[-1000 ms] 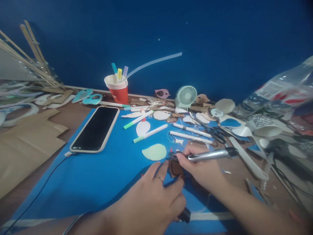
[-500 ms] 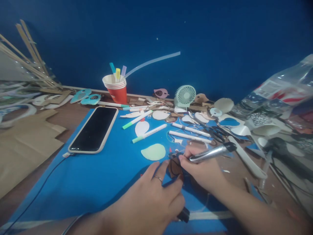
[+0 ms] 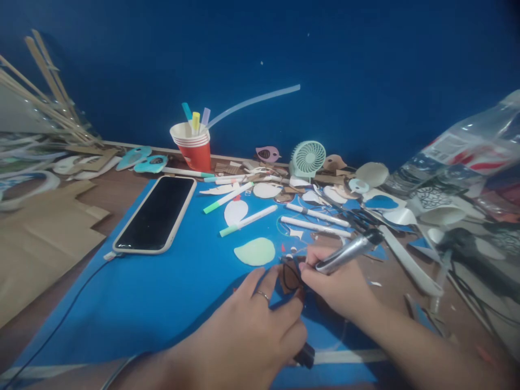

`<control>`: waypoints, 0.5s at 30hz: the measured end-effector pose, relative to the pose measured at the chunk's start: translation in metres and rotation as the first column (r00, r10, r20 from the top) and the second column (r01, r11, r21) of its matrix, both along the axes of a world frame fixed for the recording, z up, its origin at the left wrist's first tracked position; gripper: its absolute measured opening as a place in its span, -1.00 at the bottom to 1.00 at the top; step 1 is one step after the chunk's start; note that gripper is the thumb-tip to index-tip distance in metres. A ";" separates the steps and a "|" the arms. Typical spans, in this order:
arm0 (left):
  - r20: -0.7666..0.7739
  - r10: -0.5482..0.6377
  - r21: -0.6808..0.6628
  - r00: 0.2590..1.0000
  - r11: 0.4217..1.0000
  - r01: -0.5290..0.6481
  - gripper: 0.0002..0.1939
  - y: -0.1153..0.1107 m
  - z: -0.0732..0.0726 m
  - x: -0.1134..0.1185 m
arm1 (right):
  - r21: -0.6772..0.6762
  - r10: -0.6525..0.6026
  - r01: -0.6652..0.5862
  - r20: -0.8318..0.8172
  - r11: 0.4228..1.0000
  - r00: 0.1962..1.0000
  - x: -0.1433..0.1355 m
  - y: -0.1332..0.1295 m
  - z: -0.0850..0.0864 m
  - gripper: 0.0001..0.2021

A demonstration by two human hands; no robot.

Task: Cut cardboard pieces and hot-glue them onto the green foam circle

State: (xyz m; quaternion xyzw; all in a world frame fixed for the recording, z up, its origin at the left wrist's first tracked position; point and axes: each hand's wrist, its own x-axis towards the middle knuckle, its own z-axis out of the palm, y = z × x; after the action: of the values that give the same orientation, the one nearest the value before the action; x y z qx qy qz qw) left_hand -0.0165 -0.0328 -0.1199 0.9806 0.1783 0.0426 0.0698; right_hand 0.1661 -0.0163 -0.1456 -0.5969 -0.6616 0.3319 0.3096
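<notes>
My right hand (image 3: 339,284) grips a silver-barrelled marker (image 3: 345,255) with a black end, its tip down by a small brown cardboard piece (image 3: 291,276). A dark curved line shows on the cardboard. My left hand (image 3: 260,325), a ring on one finger, holds the cardboard against the blue mat with its fingertips. A black cap-like end (image 3: 305,356) sticks out from beneath the left palm; how it is held is hidden. Just beyond the left fingers lies a pale green leaf-shaped cutout (image 3: 255,252).
A phone (image 3: 156,214) on a cable lies on the blue mat (image 3: 134,303). White pens (image 3: 248,221), scraps and bird cutouts (image 3: 267,154) spread toward the wall. Behind stand a red paper cup (image 3: 195,154) and a small fan (image 3: 309,158). A plastic bottle (image 3: 467,146) leans at right.
The marker and my right fingers have shifted slightly over the cardboard, with the marker's back end a little lower and further left. My left hand stays in place.
</notes>
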 end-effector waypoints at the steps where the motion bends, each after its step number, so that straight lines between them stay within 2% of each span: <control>1: 0.004 0.003 0.001 1.000 1.000 -0.003 -0.72 0.000 0.000 0.000 | -0.008 0.016 -0.016 -0.013 1.000 1.000 0.000 0.000 0.000 -0.72; 7: 0.007 0.008 0.005 1.000 1.000 -0.008 -0.73 -0.001 -0.003 0.001 | -0.005 0.015 -0.015 -0.040 1.000 0.999 0.001 -0.002 0.000 -0.72; 12: 0.005 0.039 0.011 0.999 0.999 -0.039 -0.71 -0.005 -0.008 0.002 | -0.011 0.061 -0.061 -0.026 0.998 0.998 0.000 -0.003 -0.001 -0.74; 15: -0.002 0.045 0.001 0.999 0.999 -0.045 -0.71 -0.006 -0.009 0.002 | 0.004 0.013 -0.013 -0.025 1.000 1.000 0.001 -0.003 -0.001 -0.73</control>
State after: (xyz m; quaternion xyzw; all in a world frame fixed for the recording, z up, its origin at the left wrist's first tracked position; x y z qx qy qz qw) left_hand -0.0144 -0.0386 -0.1286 0.9764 0.2001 0.0435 0.0680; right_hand 0.1666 -0.0191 -0.1465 -0.5878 -0.6622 0.3403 0.3166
